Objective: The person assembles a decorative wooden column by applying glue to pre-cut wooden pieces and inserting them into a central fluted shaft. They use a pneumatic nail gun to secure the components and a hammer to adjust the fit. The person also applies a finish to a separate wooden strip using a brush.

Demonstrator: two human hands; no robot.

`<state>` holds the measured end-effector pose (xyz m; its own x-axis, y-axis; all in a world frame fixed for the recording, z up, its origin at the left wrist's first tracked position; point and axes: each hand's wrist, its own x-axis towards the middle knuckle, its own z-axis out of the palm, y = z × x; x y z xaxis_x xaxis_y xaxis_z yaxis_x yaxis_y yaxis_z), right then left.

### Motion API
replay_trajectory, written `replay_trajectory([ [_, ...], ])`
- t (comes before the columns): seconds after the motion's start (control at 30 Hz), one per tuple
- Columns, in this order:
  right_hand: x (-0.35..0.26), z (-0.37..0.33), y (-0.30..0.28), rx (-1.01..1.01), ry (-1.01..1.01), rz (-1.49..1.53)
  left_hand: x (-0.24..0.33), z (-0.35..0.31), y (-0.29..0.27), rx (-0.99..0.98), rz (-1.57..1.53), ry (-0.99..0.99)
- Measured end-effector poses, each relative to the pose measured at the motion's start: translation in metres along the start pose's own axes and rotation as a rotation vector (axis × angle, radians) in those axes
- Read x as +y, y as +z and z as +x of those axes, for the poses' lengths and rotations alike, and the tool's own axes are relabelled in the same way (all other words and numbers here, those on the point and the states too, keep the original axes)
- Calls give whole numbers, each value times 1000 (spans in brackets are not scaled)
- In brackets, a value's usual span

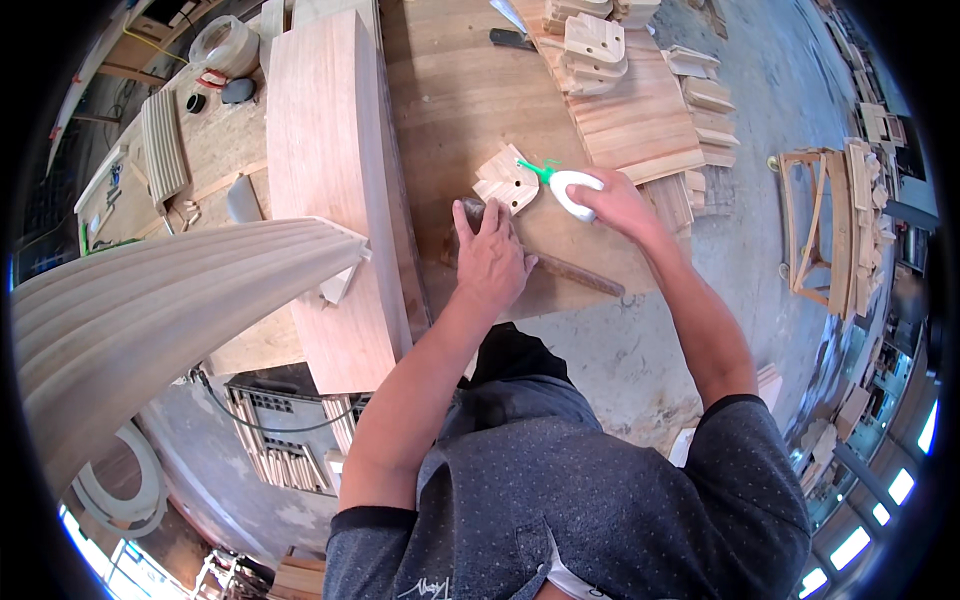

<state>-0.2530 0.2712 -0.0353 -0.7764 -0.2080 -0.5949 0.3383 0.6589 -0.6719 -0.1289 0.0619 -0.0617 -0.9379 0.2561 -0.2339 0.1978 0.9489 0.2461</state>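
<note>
My right hand [612, 204] is wrapped round a white glue bottle [574, 196] with a green nozzle. The nozzle tip is at the right edge of a small pale wooden block [506, 180] with dark round holes, on the workbench. My left hand [492, 256] lies with its fingers spread at the near side of this block. Beneath that hand runs a dark brown hammer-like tool [580, 272]. Its handle points to the right, and the hand partly hides its thicker end.
Shaped wooden blocks [594, 52] are stacked on a wooden panel [640, 128] at the far right of the bench. Left of my hands stands a long, thick board [325, 180]. A curved, ribbed wooden piece [180, 300] juts in from the left. A wooden frame [815, 230] stands at the right.
</note>
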Motion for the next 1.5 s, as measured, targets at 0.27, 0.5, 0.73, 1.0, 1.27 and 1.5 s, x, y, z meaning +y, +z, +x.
replay_trajectory([
  [0.27,34,-36,8,-98,63,103,0,0,2,-5,15,-10],
  [0.5,30,-36,15,-100,92,41,1,0,6,5,22,-10],
  [0.73,6,-40,15,-83,82,-49,1,-2,5,-21,34,-19],
  [1.0,-29,-41,18,-63,50,-301,2,-2,0,-53,20,-21],
  [1.27,-7,-40,24,-53,33,-184,2,-1,0,-45,14,-19],
  [1.5,34,-49,17,-179,-89,576,6,-19,-18,-66,80,-5],
])
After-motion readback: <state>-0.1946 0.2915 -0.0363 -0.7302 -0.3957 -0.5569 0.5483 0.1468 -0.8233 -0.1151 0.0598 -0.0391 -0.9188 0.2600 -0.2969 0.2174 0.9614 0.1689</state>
